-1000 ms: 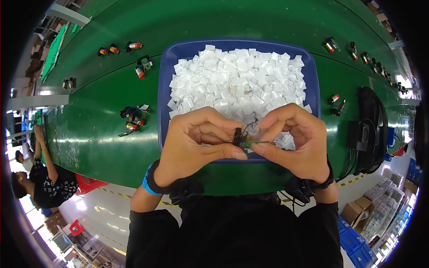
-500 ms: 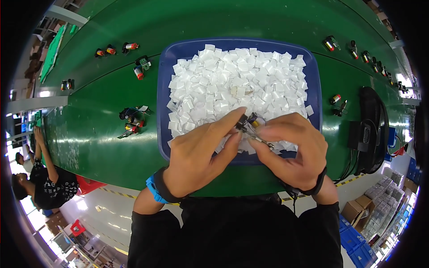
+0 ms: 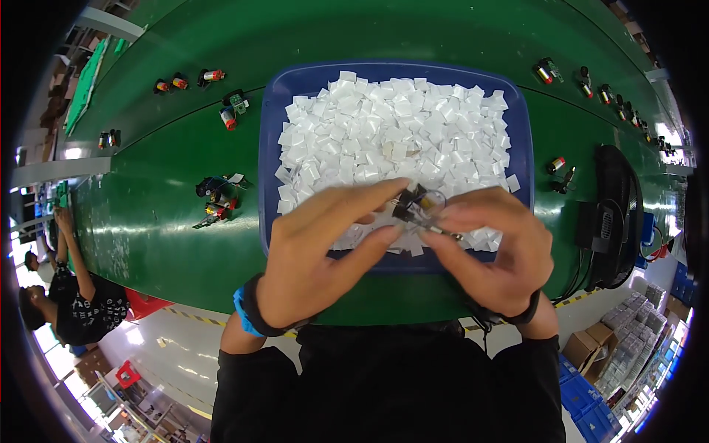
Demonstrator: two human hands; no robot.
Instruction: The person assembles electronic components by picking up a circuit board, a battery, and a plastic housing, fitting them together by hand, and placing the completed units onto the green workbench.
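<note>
Over the near part of the blue tray (image 3: 267, 159), my right hand (image 3: 502, 247) pinches a small electronic assembly (image 3: 410, 209) with black parts and thin wires. It looks blurred, and the fingertips cover part of it. My left hand (image 3: 317, 247) is open beside it, with thumb and forefinger spread around its left side. Whether those fingertips touch it I cannot tell. Beneath both hands lies a heap of small white square pieces (image 3: 347, 140), filling the tray. A yellowish scrap (image 3: 399, 151) rests on the heap.
On the green table (image 3: 170, 258), a cluster of wired parts (image 3: 218, 199) lies left of the tray. Several small battery-like assemblies (image 3: 230, 117) are scattered at both sides. A black device with cables (image 3: 617, 221) stands right. Another person (image 3: 74, 303) works at far left.
My left thumb and forefinger have spread apart and drawn back from the assembly. My right hand has shifted slightly right, and the assembly has turned a little.
</note>
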